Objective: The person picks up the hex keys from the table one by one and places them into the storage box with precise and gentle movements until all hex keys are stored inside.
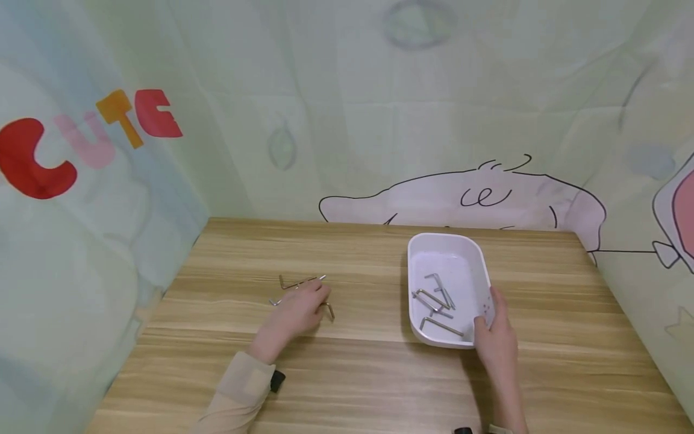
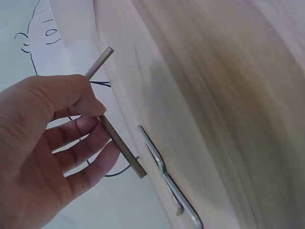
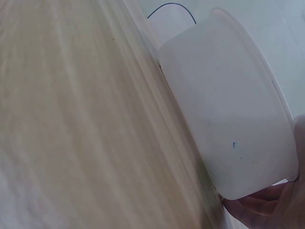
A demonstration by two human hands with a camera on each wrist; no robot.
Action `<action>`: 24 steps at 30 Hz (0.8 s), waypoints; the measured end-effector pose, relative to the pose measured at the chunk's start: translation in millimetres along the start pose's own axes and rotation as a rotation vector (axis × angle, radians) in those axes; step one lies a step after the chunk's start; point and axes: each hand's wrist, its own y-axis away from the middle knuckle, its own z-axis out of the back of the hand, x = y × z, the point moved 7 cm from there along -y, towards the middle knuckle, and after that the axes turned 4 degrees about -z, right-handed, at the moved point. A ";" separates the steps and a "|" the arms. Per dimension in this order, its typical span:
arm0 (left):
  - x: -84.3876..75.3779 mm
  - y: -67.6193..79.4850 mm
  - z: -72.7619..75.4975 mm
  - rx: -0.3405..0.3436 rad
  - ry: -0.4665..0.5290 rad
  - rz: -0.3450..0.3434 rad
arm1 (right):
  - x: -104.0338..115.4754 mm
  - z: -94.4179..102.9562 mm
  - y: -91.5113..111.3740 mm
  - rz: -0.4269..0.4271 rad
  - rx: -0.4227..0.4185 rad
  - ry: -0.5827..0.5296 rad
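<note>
Hands well apart. Left hand, left side of scene, pinches a brass-coloured L-shaped key between thumb and fingers; in the wrist view the key is held up off the counter, its long end pointing down past the fingers. Right hand, right side, clamped on the near right part of a white tray, thumb over the rim, fingers against the outer wall.

Tray: right of middle, long side running near to far, rounded corners, open top. In it, several more L-shaped keys, some silver, some brass-toned, mostly toward the near half; a few overlap, one brass-toned piece lies alone closest to the near wall. Exact count unclear. Small reddish marks on the inner right wall. Cannot tell whether the base sits fully flat.

Just beside the left hand, on the counter: a silver key crossing a darker key.

Counter: wood-grained. Beyond it, a pale printed backdrop; coloured letters reading CUTE at far left.
</note>
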 end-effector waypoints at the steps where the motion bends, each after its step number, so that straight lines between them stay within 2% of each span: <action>1: -2.1 -0.7 1.2 -0.001 0.006 -0.006 | 0.0 -0.3 -0.2 -0.001 0.000 -0.001; 7: -17.1 -5.8 9.0 -0.040 -0.019 -0.089 | -0.3 -1.3 -0.2 -0.011 0.004 -0.005; 14: -35.5 -12.9 17.5 -0.040 -0.076 -0.118 | -0.7 -1.4 -0.7 -0.015 0.010 -0.002; 24: -64.7 -28.9 28.6 -0.020 -0.105 -0.185 | 0.1 -0.3 -1.5 -0.012 0.004 -0.010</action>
